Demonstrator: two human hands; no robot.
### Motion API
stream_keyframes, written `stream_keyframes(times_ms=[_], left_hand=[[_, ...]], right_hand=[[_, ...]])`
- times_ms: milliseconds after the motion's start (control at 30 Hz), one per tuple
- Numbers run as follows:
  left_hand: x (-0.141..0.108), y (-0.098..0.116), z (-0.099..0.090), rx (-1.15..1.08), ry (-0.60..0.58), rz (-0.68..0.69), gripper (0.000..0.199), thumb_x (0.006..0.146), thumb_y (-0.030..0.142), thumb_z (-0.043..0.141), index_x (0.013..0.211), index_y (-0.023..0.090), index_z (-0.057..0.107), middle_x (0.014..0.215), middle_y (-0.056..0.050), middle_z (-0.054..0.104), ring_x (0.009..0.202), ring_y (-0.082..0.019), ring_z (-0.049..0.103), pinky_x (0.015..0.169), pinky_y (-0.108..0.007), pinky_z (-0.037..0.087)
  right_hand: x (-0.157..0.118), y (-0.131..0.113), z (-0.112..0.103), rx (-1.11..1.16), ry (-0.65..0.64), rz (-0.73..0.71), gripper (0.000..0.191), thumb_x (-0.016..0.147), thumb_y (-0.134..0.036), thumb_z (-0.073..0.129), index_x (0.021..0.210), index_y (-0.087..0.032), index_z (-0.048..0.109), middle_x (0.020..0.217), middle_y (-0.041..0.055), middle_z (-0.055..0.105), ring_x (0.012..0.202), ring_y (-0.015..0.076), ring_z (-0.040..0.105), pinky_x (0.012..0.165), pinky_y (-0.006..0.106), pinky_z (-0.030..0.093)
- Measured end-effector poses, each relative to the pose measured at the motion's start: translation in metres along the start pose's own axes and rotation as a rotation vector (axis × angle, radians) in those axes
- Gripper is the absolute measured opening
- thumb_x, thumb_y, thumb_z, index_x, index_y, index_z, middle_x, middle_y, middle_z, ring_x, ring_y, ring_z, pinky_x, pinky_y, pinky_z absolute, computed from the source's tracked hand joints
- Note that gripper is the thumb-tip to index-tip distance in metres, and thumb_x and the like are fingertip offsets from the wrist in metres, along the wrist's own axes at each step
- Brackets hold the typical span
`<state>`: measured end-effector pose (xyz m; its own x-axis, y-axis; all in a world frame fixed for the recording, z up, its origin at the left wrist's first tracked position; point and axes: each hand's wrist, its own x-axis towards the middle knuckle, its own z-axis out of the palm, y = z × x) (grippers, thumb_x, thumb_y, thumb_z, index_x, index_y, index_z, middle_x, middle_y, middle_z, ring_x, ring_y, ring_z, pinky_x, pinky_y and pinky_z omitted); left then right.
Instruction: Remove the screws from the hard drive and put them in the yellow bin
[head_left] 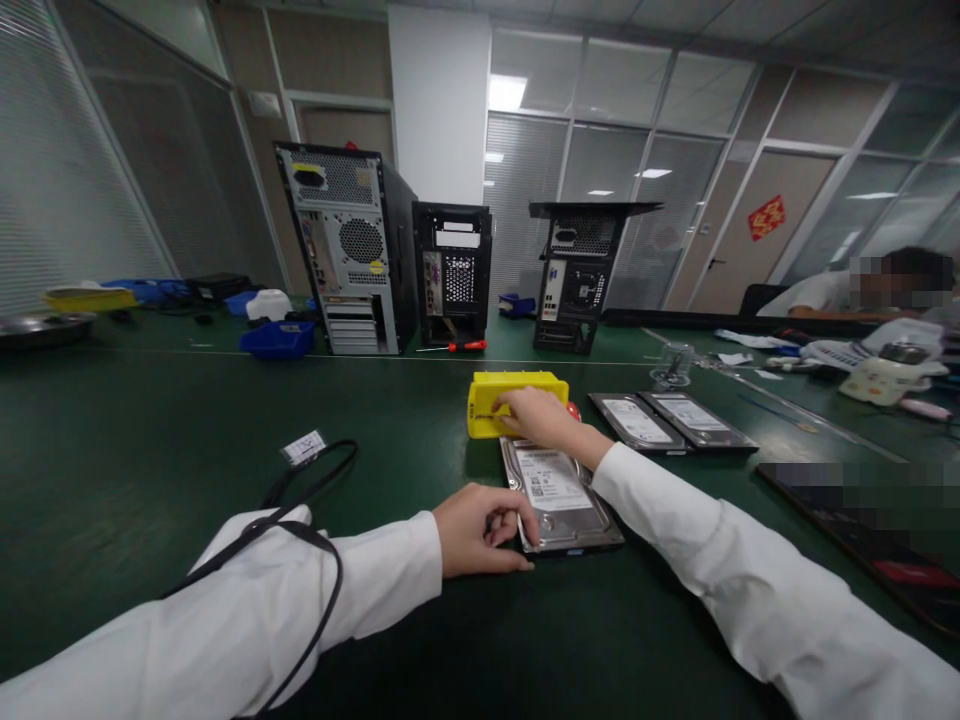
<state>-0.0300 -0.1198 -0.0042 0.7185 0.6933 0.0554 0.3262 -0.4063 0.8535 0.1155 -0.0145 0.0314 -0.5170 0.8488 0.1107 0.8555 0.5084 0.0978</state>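
Note:
A silver hard drive (559,485) with a white label lies flat on the green table before me. My left hand (484,530) is at its near left corner, fingers curled and thumb low against the edge, gripping that corner. Behind the drive sits a yellow parts bin (517,378), open side toward me. Into it reaches my right hand (536,415), its fingertips drawn together near small dark bits inside. Whatever those fingertips pinch is too small to make out. Something red (574,411) shows behind my right wrist.
Two more hard drives (637,421) lie to the right, near a clear container (673,365). Computer cases (360,240) stand at the back, with a red screwdriver (469,346) before them. A black cord (319,490) lies over my left sleeve. A person (817,290) sits far right.

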Motion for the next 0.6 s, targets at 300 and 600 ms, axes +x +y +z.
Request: stream_keyframes(times_ms=[300,600], left_hand=[[0.0,-0.001,0.0,0.006,-0.006,0.004,0.022,0.067,0.018,0.075,0.085,0.012,0.063,0.053,0.01,0.04,0.045,-0.003,0.036,0.043,-0.012,0.028],[0.0,-0.001,0.0,0.022,0.008,0.013,0.023,0.066,0.018,0.076,0.085,0.012,0.064,0.053,0.011,0.042,0.044,-0.003,0.037,0.045,-0.014,0.03]], right_hand=[[0.019,-0.001,0.018,-0.046,-0.012,-0.042,0.03,0.09,-0.03,0.051,0.115,-0.014,0.053,0.114,0.0095,0.056,0.098,0.0189,0.058,0.083,0.039,0.05],[0.023,-0.002,0.023,-0.053,-0.021,-0.046,0.03,0.09,-0.03,0.051,0.115,-0.014,0.053,0.113,0.0094,0.056,0.097,0.0187,0.058,0.082,0.039,0.05]])
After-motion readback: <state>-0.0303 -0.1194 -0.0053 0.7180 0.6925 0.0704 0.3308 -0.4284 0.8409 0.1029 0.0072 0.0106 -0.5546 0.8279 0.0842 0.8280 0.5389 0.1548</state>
